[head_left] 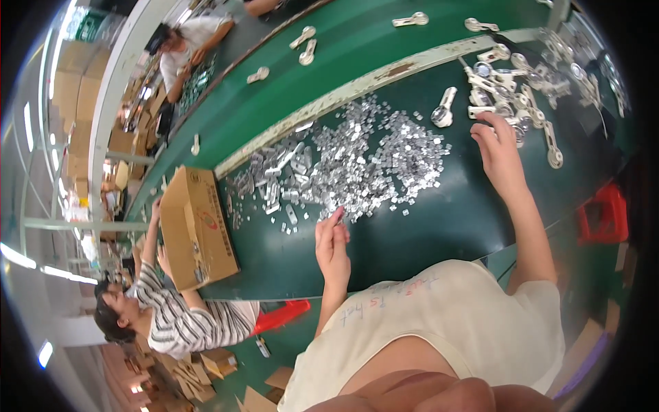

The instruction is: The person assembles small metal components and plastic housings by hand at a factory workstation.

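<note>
My left hand [333, 247] is at the near edge of a heap of small, shiny silver squares [357, 161], its thumb and fingers pressed together. Whatever may be in that pinch is too small to make out. On the right, my right hand [500, 151] is beside a pile of white handle-shaped parts [504, 86] with round ends. Its fingers are bent and somewhat apart, with nothing visibly held; the fingertips come close to the nearest parts. One single white part [445, 108] lies between the silver heap and that pile.
A cardboard box [206, 226] stands at the table's left end, beside longer silver pieces [281, 165]. Beyond a pale worn rail [364, 82], a green conveyor belt [357, 41] carries several white parts. Co-workers sit at left and far left. A red stool [604, 213] is at right.
</note>
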The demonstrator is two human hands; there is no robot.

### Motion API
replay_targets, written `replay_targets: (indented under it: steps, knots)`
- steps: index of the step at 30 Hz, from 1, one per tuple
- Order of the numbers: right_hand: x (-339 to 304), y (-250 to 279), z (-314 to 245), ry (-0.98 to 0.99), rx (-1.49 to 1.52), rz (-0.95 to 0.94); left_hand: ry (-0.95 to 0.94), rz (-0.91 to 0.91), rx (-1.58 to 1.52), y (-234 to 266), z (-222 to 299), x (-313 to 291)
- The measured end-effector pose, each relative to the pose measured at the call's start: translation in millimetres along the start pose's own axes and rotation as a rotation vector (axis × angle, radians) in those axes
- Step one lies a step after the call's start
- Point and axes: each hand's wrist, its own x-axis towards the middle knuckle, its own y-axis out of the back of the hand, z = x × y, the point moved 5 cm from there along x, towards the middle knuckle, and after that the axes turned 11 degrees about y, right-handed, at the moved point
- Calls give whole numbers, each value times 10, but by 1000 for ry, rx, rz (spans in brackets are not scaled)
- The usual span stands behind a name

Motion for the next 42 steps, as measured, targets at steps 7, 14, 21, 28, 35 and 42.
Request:
replay_targets:
  steps: [7,14,21,28,35,42]
  knots:
    - [519,-479,-682,-406,1308,-233,-27,-78,-20,-98,361,280]
    - [573,-524,-1112,-462,1468,-301,90,-122,-383,-222,647,493]
    - [722,-620,-1196,-472,1476,-382,80,-132,-466,-114,581,615]
    - [855,-637,-1322,-260,1252,-369,-57,-146,-422,-63,513,631]
    - [807,-848,-1341,-75,1170,-337,-80,-148,-339,-95,483,607]
    - [741,-994,-1328,-203,1378,-405,-76,-80,-224,-167,380,640]
